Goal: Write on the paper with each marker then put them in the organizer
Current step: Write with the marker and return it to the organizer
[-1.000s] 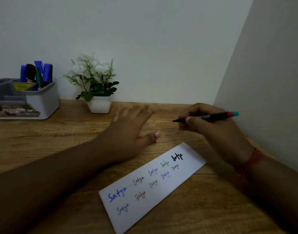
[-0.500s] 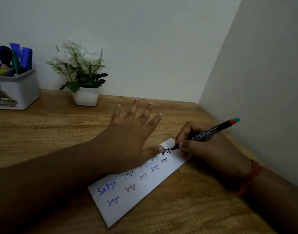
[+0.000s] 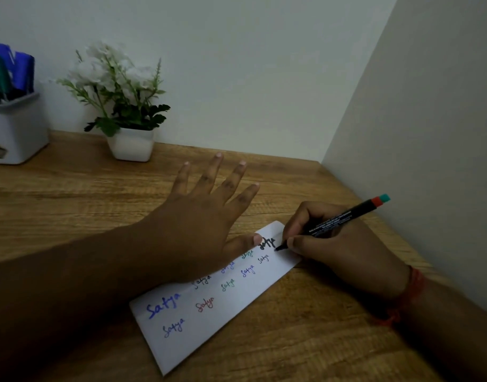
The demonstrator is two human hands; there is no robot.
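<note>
The wooden desk [image 3: 71, 216] takes up most of what I see, running into the corner of the walls. At its far left sits the organizer [image 3: 16, 133], cut by the edge of the view, with several markers [image 3: 19, 70] already standing in it, so I judge most of the job is behind me. Just right of it is a small potted plant [image 3: 126, 106].

The paper [image 3: 231, 312] lies slantwise in front of me, with the same word on it about ten times in blue, red, green, purple and black.

My left hand [image 3: 198, 230] lies flat with fingers spread, the thumb pressing on the paper near its far end. My right hand [image 3: 327, 246] grips a black marker [image 3: 344, 219], its tip touching the paper beside the bold black word.

I cannot tell whether any markers remain out of view. This one has yet to go into the organizer.
</note>
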